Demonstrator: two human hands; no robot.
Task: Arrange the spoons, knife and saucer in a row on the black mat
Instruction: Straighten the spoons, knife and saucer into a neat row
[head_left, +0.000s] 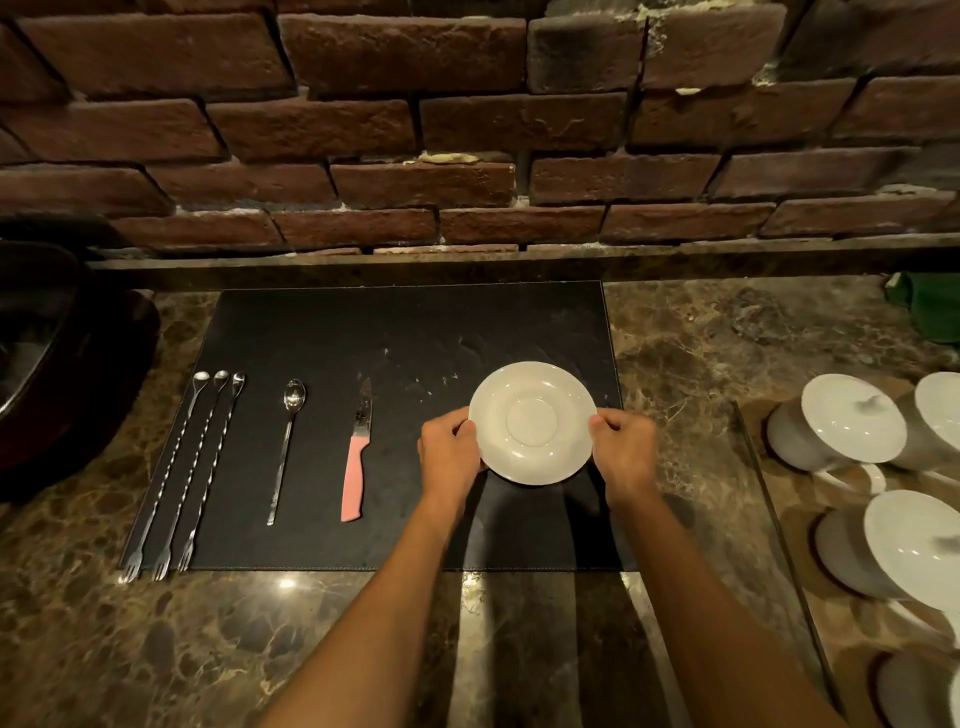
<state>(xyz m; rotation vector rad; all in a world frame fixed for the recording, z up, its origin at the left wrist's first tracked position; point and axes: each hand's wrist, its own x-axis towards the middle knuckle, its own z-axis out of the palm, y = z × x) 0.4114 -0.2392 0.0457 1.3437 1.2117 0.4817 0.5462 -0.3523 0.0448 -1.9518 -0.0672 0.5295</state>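
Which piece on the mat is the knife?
Start at the black mat on the marble counter. The knife lies between the lone teaspoon and the white saucer. It alone has a pink handle.

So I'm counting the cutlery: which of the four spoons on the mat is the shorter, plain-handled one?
The lone spoon between the three long twisted spoons and the pink-handled knife. Its handle is smooth and lacks their forked ends.
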